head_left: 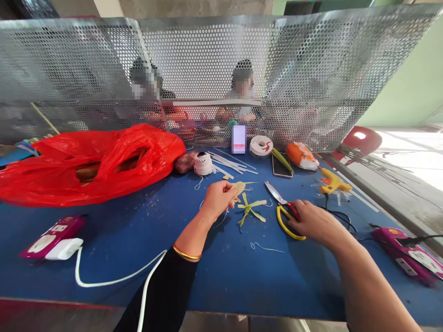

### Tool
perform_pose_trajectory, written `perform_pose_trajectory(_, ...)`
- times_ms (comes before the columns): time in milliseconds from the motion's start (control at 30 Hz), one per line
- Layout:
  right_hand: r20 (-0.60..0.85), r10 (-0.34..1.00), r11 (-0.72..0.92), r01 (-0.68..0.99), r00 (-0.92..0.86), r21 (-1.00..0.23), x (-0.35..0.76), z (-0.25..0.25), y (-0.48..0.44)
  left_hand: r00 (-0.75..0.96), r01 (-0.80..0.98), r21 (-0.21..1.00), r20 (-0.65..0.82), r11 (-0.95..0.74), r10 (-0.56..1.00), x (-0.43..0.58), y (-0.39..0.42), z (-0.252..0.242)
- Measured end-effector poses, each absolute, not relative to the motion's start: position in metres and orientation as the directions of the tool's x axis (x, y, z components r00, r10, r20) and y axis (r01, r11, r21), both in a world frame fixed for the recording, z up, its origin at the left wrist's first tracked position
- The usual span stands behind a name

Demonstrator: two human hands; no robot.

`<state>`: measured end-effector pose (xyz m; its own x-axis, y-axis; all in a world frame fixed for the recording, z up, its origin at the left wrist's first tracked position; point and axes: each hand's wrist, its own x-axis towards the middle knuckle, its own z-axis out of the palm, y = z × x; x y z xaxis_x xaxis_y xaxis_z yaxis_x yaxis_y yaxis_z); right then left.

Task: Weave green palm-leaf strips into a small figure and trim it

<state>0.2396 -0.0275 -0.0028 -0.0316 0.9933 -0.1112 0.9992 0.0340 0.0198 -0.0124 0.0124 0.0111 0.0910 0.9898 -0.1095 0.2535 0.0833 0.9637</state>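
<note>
A: What lies nearest?

B: At lower left, a white cable (117,279); at lower centre, a loose thread (267,249) on the blue table (221,281).

A: And the right hand (309,220)?

B: Right of centre, fingers curled on the handles of the scissors (283,201), whose blades point toward upper left.

A: Where is the star (248,210)?

B: Near the centre of the frame, between the hands, flat on the table: knotted green middle, pale arms spread.

A: The left hand (218,197)?

B: At centre, just beside the star, pinching a pale piece (238,187) between thumb and fingers.

A: Beyond?

B: At right, a glue gun (332,181); above centre, a spool (203,164), white strips (231,163) and a lit phone (238,139). Farthest, across the top, a mesh screen (204,60), people (242,85) behind it.
</note>
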Motion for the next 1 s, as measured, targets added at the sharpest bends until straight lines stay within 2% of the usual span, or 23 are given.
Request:
perform_pose_trajectory(67, -0.113, 0.991, 0.072, 0.996, -0.066, 0.050, 0.242, -0.013, -0.029, 0.060, 0.229, 0.969, -0.111, 0.095, 0.992, -0.015, 0.015, 0.012)
perform_pose_trajectory(200, -0.082, 0.996, -0.014, 0.996, 0.022, 0.093, 0.237, -0.024, -0.023, 0.006, 0.204, 0.973, -0.109, 0.105, 0.994, -0.021, 0.019, 0.013)
perform_pose_trajectory(333, -0.074, 0.990, -0.122, 0.992, 0.120, -0.032, 0.246, -0.026, -0.014, -0.032, 0.182, 0.978, -0.099, 0.103, 0.995, -0.026, 0.024, 0.011)
perform_pose_trajectory(433, -0.038, 0.990, -0.136, 0.984, 0.132, -0.119, 0.256, -0.027, -0.010, -0.052, 0.168, 0.980, -0.094, 0.102, 0.994, -0.028, 0.026, 0.010)
perform_pose_trajectory(467, -0.009, 0.992, -0.126, 0.975, 0.127, -0.181, 0.257, -0.027, -0.010, -0.058, 0.165, 0.981, -0.094, 0.102, 0.994, -0.028, 0.026, 0.010)
perform_pose_trajectory(533, 0.069, 0.993, -0.061, 0.912, 0.097, -0.407, 0.257, -0.027, -0.010, -0.069, 0.161, 0.982, -0.091, 0.102, 0.993, -0.029, 0.026, 0.009)
perform_pose_trajectory(633, 0.166, 0.986, 0.123, 0.618, 0.012, -0.776, 0.246, -0.022, -0.011, -0.087, 0.150, 0.984, -0.087, 0.099, 0.992, -0.030, 0.027, 0.009)
perform_pose_trajectory(700, 0.186, 0.981, 0.189, 0.448, -0.051, -0.874, 0.234, -0.014, -0.010, -0.105, 0.139, 0.985, -0.084, 0.098, 0.991, -0.031, 0.027, 0.009)
perform_pose_trajectory(800, 0.174, 0.972, 0.226, 0.441, -0.156, -0.868, 0.212, 0.001, -0.005, -0.133, 0.126, 0.988, -0.076, 0.093, 0.988, -0.032, 0.029, 0.009)
perform_pose_trajectory(1000, 0.137, 0.950, 0.285, 0.600, -0.280, -0.747, 0.175, 0.016, 0.008, -0.196, 0.124, 0.988, -0.066, 0.091, 0.978, -0.036, 0.031, 0.009)
